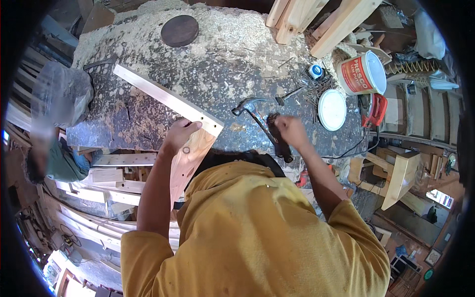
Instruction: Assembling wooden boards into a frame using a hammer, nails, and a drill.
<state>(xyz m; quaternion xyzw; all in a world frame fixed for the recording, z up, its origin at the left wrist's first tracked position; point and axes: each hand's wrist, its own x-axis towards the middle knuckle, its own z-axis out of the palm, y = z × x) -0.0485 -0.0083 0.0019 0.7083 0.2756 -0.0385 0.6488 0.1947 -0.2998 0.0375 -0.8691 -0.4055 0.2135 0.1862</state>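
Observation:
My left hand (182,134) grips the corner of two joined pale boards, with its thumb on top. The narrow board (166,96) reaches away to the far left over the workbench. The wider board (190,153), with knots and small dark holes, runs back toward my body. My right hand (292,131) is smeared by motion just right of a claw hammer (245,105), which lies with its handle toward me. A dark object (273,121) shows beside the fingers; whether they hold it I cannot tell.
Loose nails (312,94), a tape measure (315,71), a white lid (332,110) and a tub (363,74) stand at the right. A small hammer-like tool (292,95) lies near the nails. A round dark disc (179,30) sits far back. Another person (67,158) is at the left.

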